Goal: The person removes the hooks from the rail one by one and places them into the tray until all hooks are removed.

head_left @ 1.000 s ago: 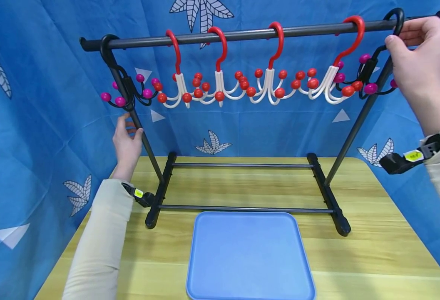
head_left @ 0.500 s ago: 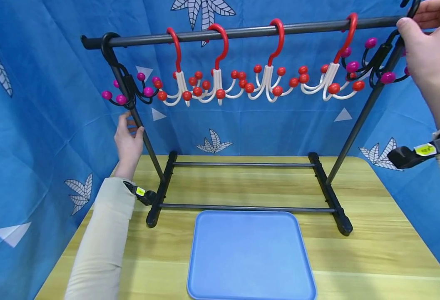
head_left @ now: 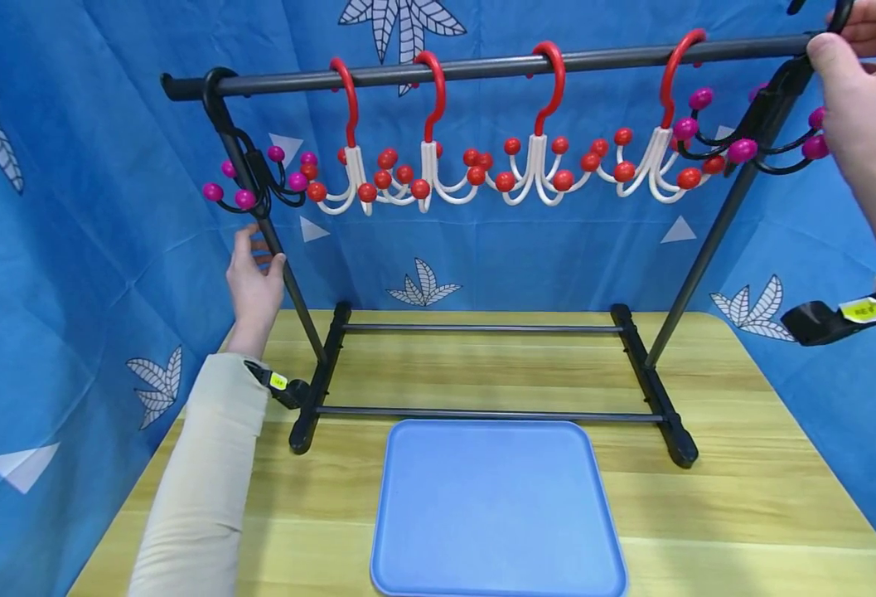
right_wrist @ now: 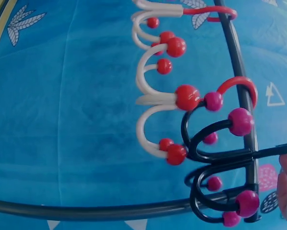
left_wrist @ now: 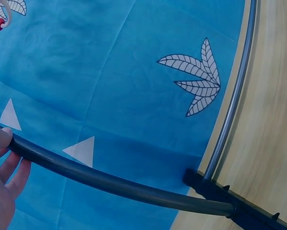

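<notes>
Your left hand [head_left: 254,286] grips the left post [head_left: 302,311] at nine o'clock, presumably steadying the rack [head_left: 482,71]; at two o'clock, your right hand [head_left: 870,116] pinches the black hanger [right_wrist: 225,156] by its hook [right_wrist: 273,151], likely avoiding its knobs [right_wrist: 241,121].

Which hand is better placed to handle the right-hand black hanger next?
Probably the right hand: its fingers already hold that black hanger by its hook end. The left hand grips the rack's left post, on the opposite side.
</notes>
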The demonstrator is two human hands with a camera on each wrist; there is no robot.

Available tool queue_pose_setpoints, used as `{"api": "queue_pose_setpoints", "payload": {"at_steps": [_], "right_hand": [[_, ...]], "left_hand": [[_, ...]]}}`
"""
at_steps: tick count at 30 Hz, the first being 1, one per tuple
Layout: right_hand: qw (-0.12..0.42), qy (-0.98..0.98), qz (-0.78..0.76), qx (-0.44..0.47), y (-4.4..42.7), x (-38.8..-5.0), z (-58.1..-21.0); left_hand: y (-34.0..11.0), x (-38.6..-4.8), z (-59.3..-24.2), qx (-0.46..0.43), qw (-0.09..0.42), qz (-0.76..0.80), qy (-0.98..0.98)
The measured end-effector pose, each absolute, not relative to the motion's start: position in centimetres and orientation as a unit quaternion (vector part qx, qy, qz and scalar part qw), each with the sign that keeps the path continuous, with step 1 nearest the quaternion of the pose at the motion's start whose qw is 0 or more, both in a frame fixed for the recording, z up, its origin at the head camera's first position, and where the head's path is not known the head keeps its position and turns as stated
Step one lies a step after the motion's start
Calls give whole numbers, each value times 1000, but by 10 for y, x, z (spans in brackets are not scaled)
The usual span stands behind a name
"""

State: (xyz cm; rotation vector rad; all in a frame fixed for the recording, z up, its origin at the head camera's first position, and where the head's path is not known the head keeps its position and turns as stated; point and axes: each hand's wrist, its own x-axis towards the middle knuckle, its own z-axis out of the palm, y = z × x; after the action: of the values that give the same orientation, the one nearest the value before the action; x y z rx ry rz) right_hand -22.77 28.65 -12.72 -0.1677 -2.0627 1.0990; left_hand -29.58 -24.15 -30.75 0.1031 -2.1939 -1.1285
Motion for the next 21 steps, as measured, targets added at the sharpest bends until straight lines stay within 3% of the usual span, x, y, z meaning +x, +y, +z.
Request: {"api": "queue_pose_setpoints", "payload": {"at_steps": [10,21], "right_hand": [[412,-796,443,-25,278,-214,-125],[421,-776,469,-28,276,-184,-149]], "left_hand": [[-242,-295,-306,41,328,-431,-840],[-241,-295,-304,37,314,-442,-840]]}}
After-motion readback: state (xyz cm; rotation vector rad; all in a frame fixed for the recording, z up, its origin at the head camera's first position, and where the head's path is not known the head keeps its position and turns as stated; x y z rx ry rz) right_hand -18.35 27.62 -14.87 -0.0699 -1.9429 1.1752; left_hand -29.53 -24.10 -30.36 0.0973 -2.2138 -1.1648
